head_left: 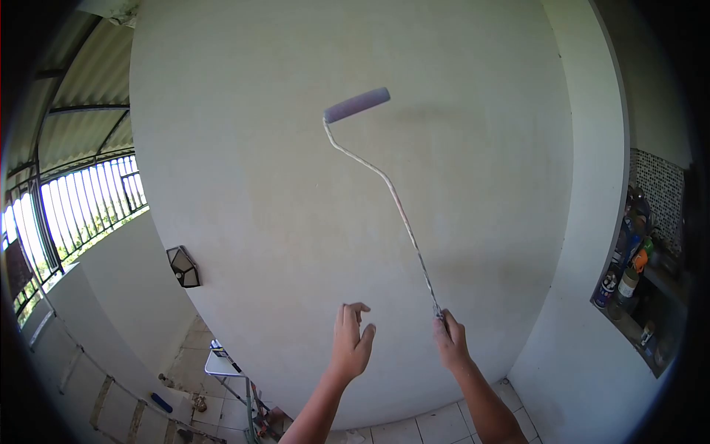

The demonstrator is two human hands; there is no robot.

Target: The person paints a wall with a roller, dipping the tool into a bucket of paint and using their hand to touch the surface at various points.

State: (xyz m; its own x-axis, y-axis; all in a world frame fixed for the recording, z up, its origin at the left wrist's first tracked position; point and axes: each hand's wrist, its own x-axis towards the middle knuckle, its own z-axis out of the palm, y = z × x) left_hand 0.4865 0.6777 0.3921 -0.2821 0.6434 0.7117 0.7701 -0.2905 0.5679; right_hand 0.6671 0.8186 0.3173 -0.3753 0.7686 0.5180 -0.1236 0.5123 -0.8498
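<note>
My right hand (452,342) is closed around the handle of a paint roller (356,105), at the lower right of the middle. From there the roller's long bent metal rod rises up and to the left, and its purple-grey sleeve is tilted in front of the pale wall (281,192). Whether the sleeve touches the wall I cannot tell. To the left of the handle, my left hand (353,344) is raised with its fingers apart and partly bent, holding nothing.
A dark-framed wall lamp (183,267) is on the wall's left edge. Below it stands a folding stool or table (222,364). A ladder (81,351) leans at the far left near railings. At right, a niche shelf (627,324) holds several bottles.
</note>
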